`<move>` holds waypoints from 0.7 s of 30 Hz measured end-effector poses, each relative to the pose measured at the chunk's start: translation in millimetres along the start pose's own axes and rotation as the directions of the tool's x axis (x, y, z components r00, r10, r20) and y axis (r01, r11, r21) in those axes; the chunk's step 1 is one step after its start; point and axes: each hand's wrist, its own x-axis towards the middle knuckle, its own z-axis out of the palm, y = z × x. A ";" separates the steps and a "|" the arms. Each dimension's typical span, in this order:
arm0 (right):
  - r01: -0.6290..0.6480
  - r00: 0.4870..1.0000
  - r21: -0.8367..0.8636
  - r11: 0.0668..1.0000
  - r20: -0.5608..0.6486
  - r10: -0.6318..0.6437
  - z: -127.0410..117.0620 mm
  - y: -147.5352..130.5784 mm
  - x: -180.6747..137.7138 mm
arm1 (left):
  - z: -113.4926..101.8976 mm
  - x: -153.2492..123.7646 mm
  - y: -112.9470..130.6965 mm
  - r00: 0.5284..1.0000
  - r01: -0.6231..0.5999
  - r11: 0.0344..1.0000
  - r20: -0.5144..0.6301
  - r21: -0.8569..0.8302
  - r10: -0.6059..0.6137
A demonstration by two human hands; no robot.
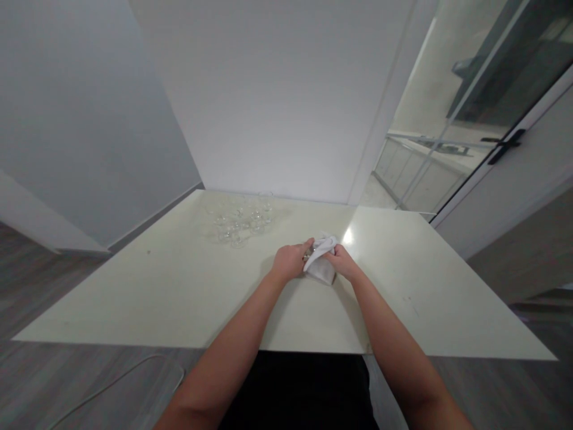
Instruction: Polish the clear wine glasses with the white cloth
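Both my hands meet over the middle of a pale table (156, 292). My left hand (290, 261) is closed around something small that I cannot make out, partly wrapped by a white cloth (321, 258). My right hand (342, 261) grips the white cloth from the right, fingers closed on it. The cloth bunches up between the two hands and hangs down to the tabletop. A group of several clear glasses (239, 222) stands at the far side of the table, well beyond my left hand.
A white wall rises behind the table. A glass door with a black handle (504, 146) is at the right. A thin cable (111, 382) lies on the grey wood floor at the lower left, below the table's near edge.
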 end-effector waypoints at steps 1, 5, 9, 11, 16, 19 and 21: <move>-0.014 1.000 -0.017 1.000 -0.009 0.013 -0.5 1.2 1.0 | 0.5 -0.3 -0.1 1.000 -0.009 1.000 0.001 0.012 0.009; -0.058 0.998 -0.021 0.998 -0.014 0.057 -4.0 3.7 4.4 | 0.2 -1.3 0.5 1.000 -0.007 1.000 -0.008 0.003 0.007; -0.050 0.997 0.021 0.999 0.061 0.049 -8.3 0.1 3.1 | -2.5 -0.9 3.5 0.996 0.092 0.994 -0.003 -0.057 -0.093; -0.028 0.996 0.064 0.998 0.088 0.023 -8.6 -2.4 0.8 | -3.3 -0.3 4.8 0.993 0.119 0.988 -0.011 -0.094 -0.121; 0.043 0.994 0.315 0.948 -0.105 -0.010 -3.9 -3.5 -0.4 | -0.2 2.2 2.0 0.985 0.095 0.951 -0.108 -0.294 -0.132; 0.156 0.947 0.399 0.903 -0.322 -0.021 -5.2 -4.7 2.4 | 3.5 5.4 -2.4 0.967 0.049 0.795 -0.171 -0.604 -0.189; 0.213 0.928 0.385 0.898 -0.368 -0.062 -6.7 -7.2 3.5 | 5.5 8.1 -3.9 0.950 0.034 0.582 -0.155 -0.812 -0.272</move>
